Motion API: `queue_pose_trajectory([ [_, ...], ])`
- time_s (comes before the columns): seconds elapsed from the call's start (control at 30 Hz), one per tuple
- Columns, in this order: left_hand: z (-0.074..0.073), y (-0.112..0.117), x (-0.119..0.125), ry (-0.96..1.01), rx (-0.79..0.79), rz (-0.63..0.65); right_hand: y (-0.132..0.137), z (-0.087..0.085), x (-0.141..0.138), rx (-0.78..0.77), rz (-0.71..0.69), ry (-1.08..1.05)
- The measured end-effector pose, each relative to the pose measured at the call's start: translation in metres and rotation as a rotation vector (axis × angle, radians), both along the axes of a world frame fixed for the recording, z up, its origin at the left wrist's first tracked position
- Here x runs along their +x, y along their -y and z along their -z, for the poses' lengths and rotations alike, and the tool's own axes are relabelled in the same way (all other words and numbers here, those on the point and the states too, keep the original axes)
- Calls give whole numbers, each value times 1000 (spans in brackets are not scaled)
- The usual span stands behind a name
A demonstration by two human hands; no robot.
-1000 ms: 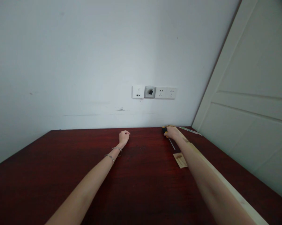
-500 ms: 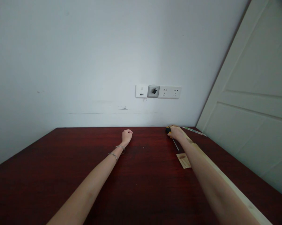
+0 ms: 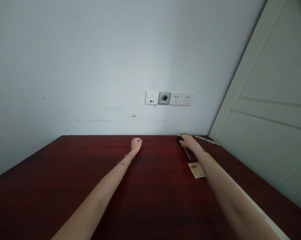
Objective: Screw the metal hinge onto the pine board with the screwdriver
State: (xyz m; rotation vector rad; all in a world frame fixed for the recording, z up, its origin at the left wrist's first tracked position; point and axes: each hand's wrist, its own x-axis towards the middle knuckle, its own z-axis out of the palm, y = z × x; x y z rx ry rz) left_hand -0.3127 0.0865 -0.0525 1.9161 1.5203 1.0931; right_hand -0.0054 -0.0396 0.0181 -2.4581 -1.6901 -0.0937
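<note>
My left hand (image 3: 136,144) rests on the dark red tabletop (image 3: 90,173), its fingers curled into a loose fist with nothing visible in them. Two thin bracelets circle that wrist. At the table's far right, the fingers of my right hand (image 3: 188,140) are wrapped around a compact black-and-yellow tape measure (image 3: 179,138), partly hidden by the hand. Just below it lies a screwdriver (image 3: 187,153); its metal shaft points toward me and the handle end is mostly covered. A small flat piece of wood (image 3: 196,170) lies beside my right forearm, which overlaps its edge.
A long pale wooden strip (image 3: 259,210) runs beneath my right forearm. A thin green-and-white strip (image 3: 206,140) lies by the back right corner. Behind the table rises a white wall with sockets (image 3: 180,99), and a white panelled door (image 3: 270,100) stands along the right.
Both hands keep nearly the same place and grip. The view has shifted very slightly.
</note>
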Motion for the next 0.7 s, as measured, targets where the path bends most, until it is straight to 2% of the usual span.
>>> queue_pose_trajectory([
  [0.17, -1, 0, -1, 13, -2, 6, 6, -8, -5, -63, 70, 42],
  [0.3, -3, 2, 0, 24, -9, 4, 11, -18, -21, -72, 73, 77],
  [0.5, -11, 9, -3, 42, -14, 47, 21, -24, -76, -39, -31, 94],
  [0.7, -22, 14, -29, 36, -8, 120, 25, -14, -135, -13, -195, 53],
])
